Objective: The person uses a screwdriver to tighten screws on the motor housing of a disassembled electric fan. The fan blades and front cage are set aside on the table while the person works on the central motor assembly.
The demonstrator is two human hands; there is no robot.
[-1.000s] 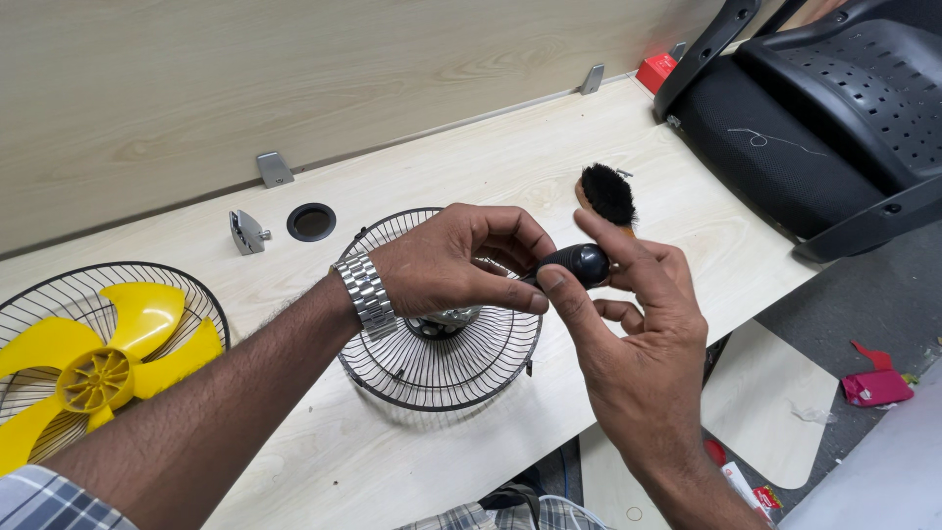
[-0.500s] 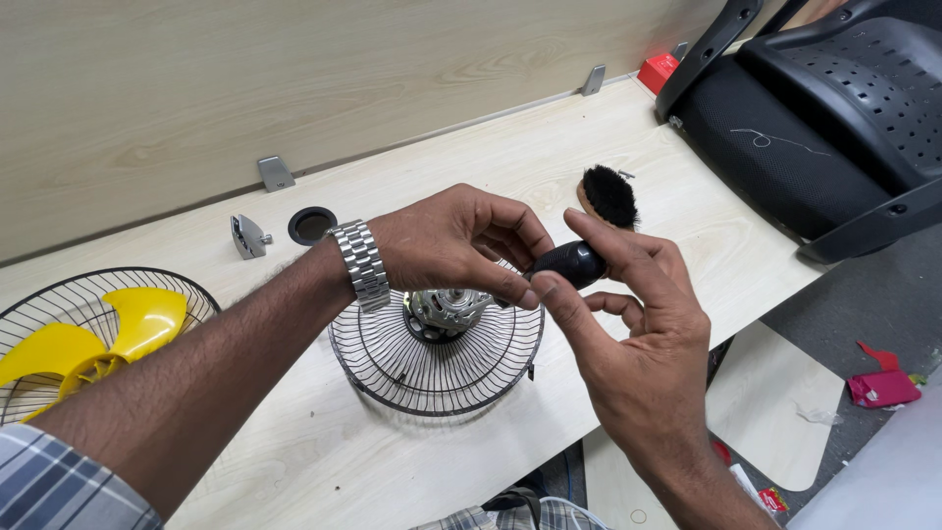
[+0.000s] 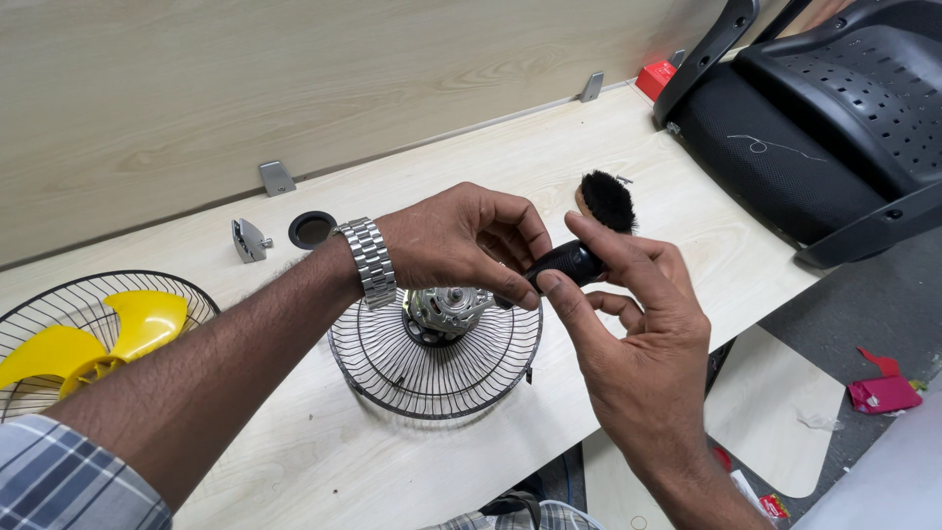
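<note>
Both hands barely shifted; left hand (image 3: 461,245) and right hand (image 3: 628,324) pinch a black part (image 3: 567,263) above the wire grille (image 3: 437,358), near the desk edge (image 3: 687,324); brush (image 3: 606,199) just behind.

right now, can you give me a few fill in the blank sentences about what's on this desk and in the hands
1. Both hands, left hand and right hand, grip a small ____ part.
2. The fan blade in the left grille is ____.
3. The left wrist wears a metal ____.
4. The motor sits in the middle of a wire ____.

Missing words: black; yellow; watch; grille
</note>
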